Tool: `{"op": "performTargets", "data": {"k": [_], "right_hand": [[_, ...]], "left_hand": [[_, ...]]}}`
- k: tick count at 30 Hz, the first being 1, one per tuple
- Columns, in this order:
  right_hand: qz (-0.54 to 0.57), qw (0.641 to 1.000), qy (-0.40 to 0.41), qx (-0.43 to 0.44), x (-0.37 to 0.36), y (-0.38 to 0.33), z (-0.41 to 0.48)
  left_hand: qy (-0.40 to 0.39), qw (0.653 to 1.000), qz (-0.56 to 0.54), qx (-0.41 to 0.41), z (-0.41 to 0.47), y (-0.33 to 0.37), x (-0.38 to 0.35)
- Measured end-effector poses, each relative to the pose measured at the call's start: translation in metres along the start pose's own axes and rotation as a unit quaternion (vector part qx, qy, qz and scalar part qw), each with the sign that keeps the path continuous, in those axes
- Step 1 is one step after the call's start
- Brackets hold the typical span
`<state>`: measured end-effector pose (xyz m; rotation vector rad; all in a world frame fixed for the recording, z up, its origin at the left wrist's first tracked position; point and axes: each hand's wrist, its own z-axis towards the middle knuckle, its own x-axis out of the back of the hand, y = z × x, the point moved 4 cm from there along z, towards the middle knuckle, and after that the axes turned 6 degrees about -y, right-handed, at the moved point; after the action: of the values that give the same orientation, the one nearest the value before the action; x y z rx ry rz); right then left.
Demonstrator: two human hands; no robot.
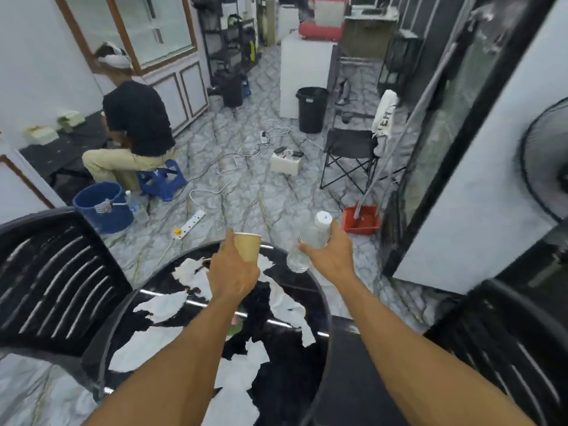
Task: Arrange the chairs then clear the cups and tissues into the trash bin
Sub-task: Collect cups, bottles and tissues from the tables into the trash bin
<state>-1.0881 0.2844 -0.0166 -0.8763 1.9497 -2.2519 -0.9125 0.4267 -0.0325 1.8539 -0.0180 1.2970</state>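
Note:
My left hand (232, 272) grips a tan paper cup (248, 247) above the far side of a round black table (147, 305). In my right hand (330, 252) is a clear plastic bottle (309, 241) with a white cap, tilted, over the table's far right edge. Several torn white tissues (163, 305) lie scattered over the tabletop. One black plastic chair (52, 278) stands at the table's left, another black chair (504, 348) at its right. A black trash bin (311, 109) stands on the floor far ahead, beside a white cabinet.
A person (138, 118) sits on a blue stool (163, 179) at the left, near a blue bucket (101, 207). Cables and a power strip (192, 222) cross the marble floor. A folding chair (350, 152), a red dustpan (361, 221) and a fan (547, 158) stand on the right.

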Motion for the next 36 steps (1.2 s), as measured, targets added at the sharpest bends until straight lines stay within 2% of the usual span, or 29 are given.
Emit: {"op": "performTargets", "data": {"k": [5,10,14,17,21,27,31,36], "right_hand": [[-0.004,0.989,0.144,0.019,0.182,0.01,-0.074],[-0.051,0.948,0.312,0.022,0.358,0.028,-0.203],[-0.096,0.901,0.421,-0.03,0.481,0.057,-0.328],[-0.118,0.859,0.489,-0.091,0.545,0.089,-0.429],[-0.123,0.796,0.562,-0.187,0.595,0.136,-0.562],[-0.094,0.688,0.633,-0.343,0.617,0.203,-0.739],[-0.07,0.611,0.665,-0.424,0.613,0.223,-0.824],[-0.019,0.534,0.681,-0.501,0.575,0.252,-0.891]], "left_hand": [[-0.068,0.989,-0.015,-0.127,-0.098,0.138,-0.071],[-0.12,0.955,-0.044,-0.266,-0.239,0.267,-0.15],[-0.192,0.9,-0.057,-0.386,-0.372,0.355,-0.215],[-0.257,0.838,-0.029,-0.48,-0.479,0.394,-0.263],[-0.349,0.754,0.008,-0.556,-0.605,0.408,-0.321],[-0.478,0.626,0.064,-0.612,-0.751,0.392,-0.398],[-0.547,0.545,0.104,-0.627,-0.825,0.38,-0.436],[-0.585,0.47,0.148,-0.645,-0.886,0.365,-0.467]]}}
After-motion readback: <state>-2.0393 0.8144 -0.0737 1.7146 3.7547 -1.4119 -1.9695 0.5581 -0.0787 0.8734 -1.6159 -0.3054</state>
